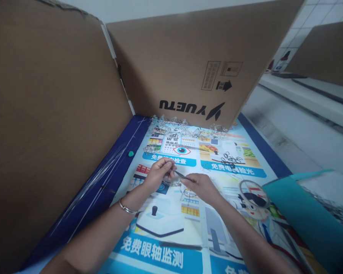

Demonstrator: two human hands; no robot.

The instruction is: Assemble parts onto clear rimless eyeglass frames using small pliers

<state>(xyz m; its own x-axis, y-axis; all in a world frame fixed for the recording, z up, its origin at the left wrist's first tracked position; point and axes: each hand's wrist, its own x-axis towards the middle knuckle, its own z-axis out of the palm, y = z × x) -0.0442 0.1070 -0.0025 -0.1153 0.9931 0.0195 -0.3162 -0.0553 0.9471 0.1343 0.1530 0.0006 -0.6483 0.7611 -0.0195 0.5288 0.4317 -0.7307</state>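
In the head view my left hand (162, 171) is pinched closed near the middle of the table, holding something too small to make out. My right hand (202, 186) grips a slim dark pair of tweezers (180, 174), whose tip points toward the left fingertips. Below the two hands lie a thin chain-like strand (171, 183) and some fine wire loops (188, 194) on the printed sheet. A bracelet circles my left wrist.
Clear glittering pieces (174, 121) line the back edge beneath an upright cardboard panel (183, 57). Another cardboard panel (45, 114) stands at left. Dark rings (230, 160), a wire coil (254, 194) and a teal box (303, 213) of thin wire-like pieces are at right. White strands (91, 186) lie at left.
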